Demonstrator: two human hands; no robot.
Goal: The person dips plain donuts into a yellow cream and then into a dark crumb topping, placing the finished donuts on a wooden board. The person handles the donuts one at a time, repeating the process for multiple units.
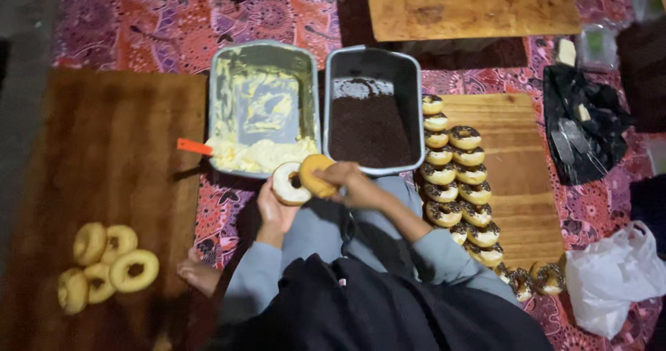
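Two hands are holding doughnut halves together over the lap.

The left hand (272, 209) is cupping a cream-covered doughnut half (288, 184) in curled fingers, and the right hand (354, 184) is pinching a plain brown half (316, 175) against it, just before the trays. About five plain doughnuts (107, 264) are still waiting on the dark board (118, 150) at the left, while two long rows of finished sprinkled doughnuts (461, 184) are lying on the light board (527, 184) at the right, so I judge most work is done. Farther away, the cream tray (263, 108) with an orange-handled spatula (194, 146) and the sprinkle tray (373, 112) are standing side by side; nothing is blocking them.
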